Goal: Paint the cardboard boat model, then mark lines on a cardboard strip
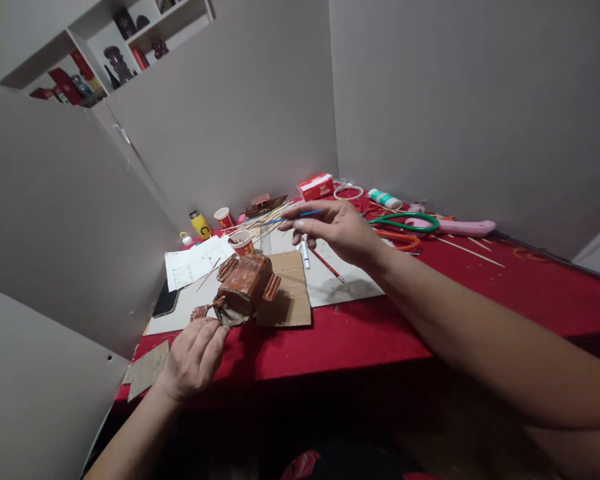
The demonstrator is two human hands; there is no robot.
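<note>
At the far left, ridged cardboard (149, 375) is laid near the edge of the red cloth (365, 343). Next, a black phone (165, 303) is partly covered by white paper (196, 264), which is marked with a drawing. A small white bottle (186, 239) and a yellow bottle (201, 225) are seen behind it.

The lower left end of a brown model (245, 283) is pinched by the fingers of the left hand (196, 352). The model is tilted and held up over the front of the table, partly in front of flat brown cardboard (295, 297). Behind it, two red and white cups (242, 244) are stood, and a pile of thin sticks (260, 223) is heaped near them.

To the right, a thin blue stick (311, 213) is held between the thumb and fingers of the right hand (337, 230). The two hands are kept well apart. A white marker (305, 255) and a red pencil (327, 265) are laid under that hand. A red box (315, 187) is set behind it. Farther right, a green and white bottle (385, 199), green handles (433, 225), orange handles (397, 235) and a pink tool (470, 227) are bunched together.
</note>
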